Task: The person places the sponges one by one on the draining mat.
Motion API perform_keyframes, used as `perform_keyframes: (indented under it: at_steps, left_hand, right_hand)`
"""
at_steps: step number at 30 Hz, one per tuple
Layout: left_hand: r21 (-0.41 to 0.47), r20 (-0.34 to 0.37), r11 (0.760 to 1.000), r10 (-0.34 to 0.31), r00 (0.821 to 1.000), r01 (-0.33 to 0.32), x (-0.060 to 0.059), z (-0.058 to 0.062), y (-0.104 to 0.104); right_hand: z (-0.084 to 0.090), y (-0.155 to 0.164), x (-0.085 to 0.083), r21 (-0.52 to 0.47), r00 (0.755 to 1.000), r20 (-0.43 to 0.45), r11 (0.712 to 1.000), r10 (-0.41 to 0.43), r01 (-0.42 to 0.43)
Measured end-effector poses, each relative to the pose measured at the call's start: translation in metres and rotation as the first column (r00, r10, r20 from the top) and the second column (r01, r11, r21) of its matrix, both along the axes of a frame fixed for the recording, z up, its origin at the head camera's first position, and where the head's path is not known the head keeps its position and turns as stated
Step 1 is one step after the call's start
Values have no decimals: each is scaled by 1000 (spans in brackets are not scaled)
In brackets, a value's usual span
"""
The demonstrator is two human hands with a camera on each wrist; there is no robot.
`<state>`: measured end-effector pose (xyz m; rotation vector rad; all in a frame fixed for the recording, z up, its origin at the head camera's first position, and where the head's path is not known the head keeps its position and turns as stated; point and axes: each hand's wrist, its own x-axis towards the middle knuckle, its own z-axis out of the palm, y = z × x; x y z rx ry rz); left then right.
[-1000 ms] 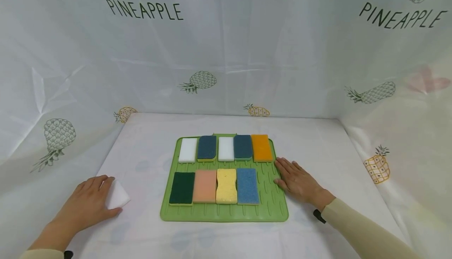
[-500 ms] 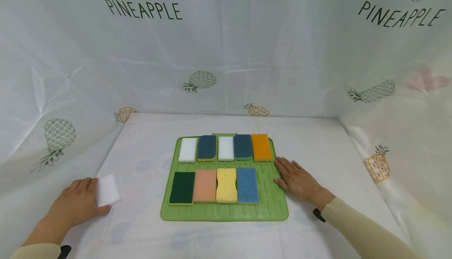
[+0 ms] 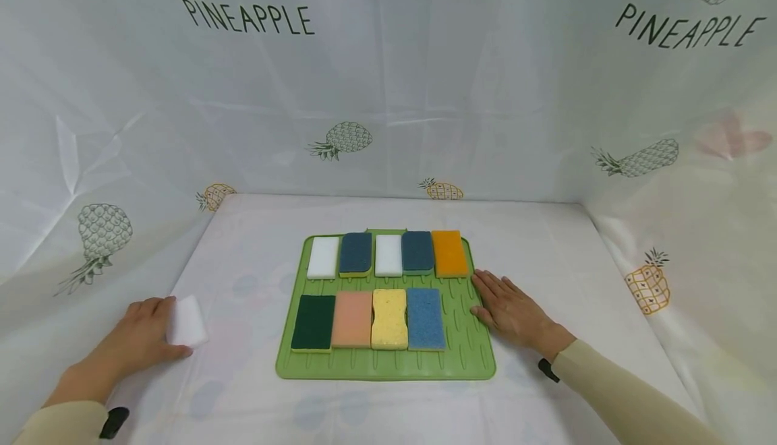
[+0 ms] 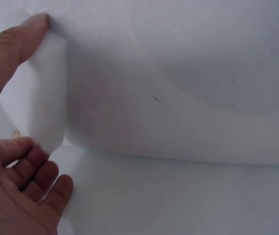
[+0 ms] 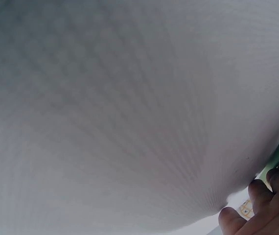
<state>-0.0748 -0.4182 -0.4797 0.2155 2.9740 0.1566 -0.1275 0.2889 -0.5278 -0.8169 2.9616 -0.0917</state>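
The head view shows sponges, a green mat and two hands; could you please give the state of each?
Left hand: grips the loose white rectangular foam sponge, off the mat.
Right hand: flat, fingers straight, on the green ribbed silicone mat's right edge.
Back row, five sponges: lying flat, side by side.
Front row, four sponges: lying flat; the right end bare.
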Motion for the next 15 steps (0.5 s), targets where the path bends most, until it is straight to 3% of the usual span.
perform_keyframes:
  at_steps: [7, 15]
  left_hand:
    - [39, -88, 999, 12, 996, -9, -10, -4, 4]
    - [61, -154, 998, -5, 988, 14, -29, -7, 15]
  right_hand:
    - [0, 0, 0, -5, 1000, 9, 1000, -6, 6]
    - [2, -1, 1, 2, 1000, -3, 1000, -5, 5]
